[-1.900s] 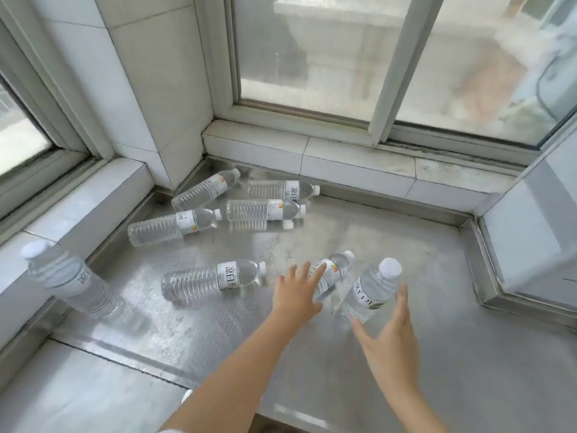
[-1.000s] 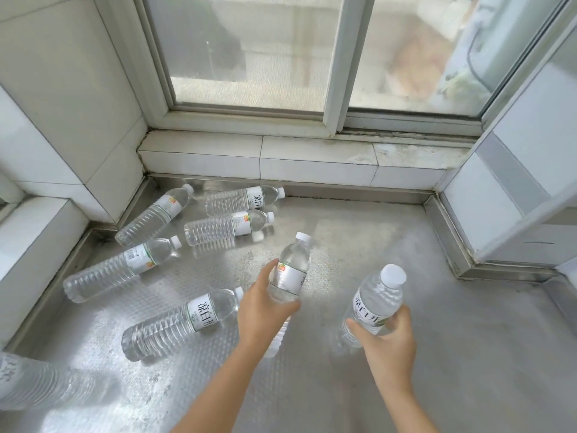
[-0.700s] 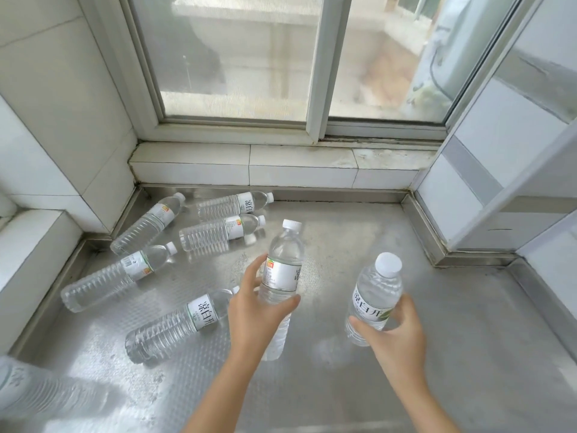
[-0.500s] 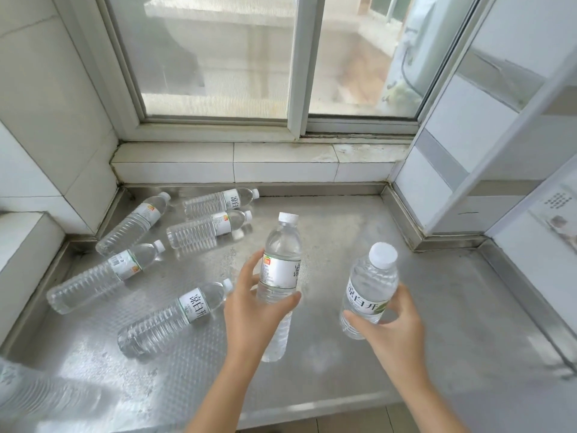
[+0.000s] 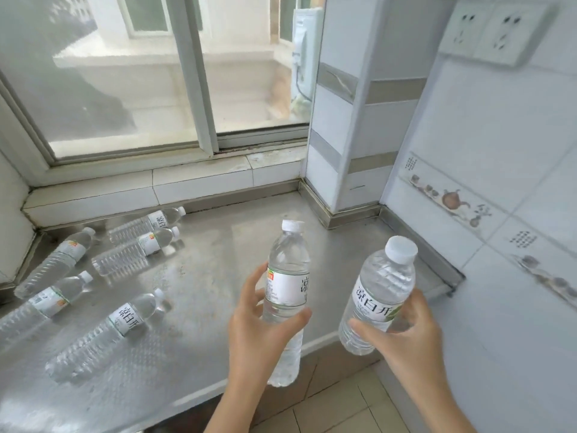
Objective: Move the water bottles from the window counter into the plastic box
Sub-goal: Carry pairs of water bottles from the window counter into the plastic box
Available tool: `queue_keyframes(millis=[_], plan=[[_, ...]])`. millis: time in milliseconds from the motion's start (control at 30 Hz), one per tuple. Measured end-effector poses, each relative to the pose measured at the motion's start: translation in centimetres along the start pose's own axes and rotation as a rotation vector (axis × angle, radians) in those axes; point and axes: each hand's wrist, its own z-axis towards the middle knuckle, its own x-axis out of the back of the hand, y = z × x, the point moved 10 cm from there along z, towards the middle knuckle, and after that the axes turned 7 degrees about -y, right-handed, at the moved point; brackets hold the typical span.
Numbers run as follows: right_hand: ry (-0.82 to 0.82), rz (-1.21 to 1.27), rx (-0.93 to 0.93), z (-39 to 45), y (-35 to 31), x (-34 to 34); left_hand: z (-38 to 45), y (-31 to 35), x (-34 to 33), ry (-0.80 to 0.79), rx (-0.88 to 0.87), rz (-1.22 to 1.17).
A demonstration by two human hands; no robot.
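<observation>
while the left hand (image 5: 259, 326) and right hand (image 5: 406, 332) each hold an upright water bottle with fingers curled round it, clear of the table (image 5: 218, 260), the unseen plastic box invites a fumbled drop, since smooth, heavy bottles slip.

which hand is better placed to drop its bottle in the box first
Probably the right hand. Its bottle already hangs past the counter edge, over the floor, while the left hand's bottle sits further left, partly over the counter. The box is not in view, so this is a guess.
</observation>
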Motion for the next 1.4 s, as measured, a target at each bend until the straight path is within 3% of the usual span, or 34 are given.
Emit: queue_keyframes(millis=[200, 567, 1033, 1400], plan=[[0.195, 0.035, -0.061, -7.4, 2.7, 12.5, -5.6, 2.5, -10.7, -0.237, -0.055, -0.019], [0.678, 0.054, -0.215, -23.1, 7.0, 30.8, -18.8, 6.6, -30.8, -0.83, -0.147, -0.035], [1.277, 0.008, -0.407, -38.9, 11.1, 46.1, -33.5, 10.1, -53.8, -1.5, -0.166, -0.08], [1.65, -0.041, -0.554, -50.6, 12.2, 50.5, -47.5, 10.8, -63.6, -1.919, -0.155, -0.037]])
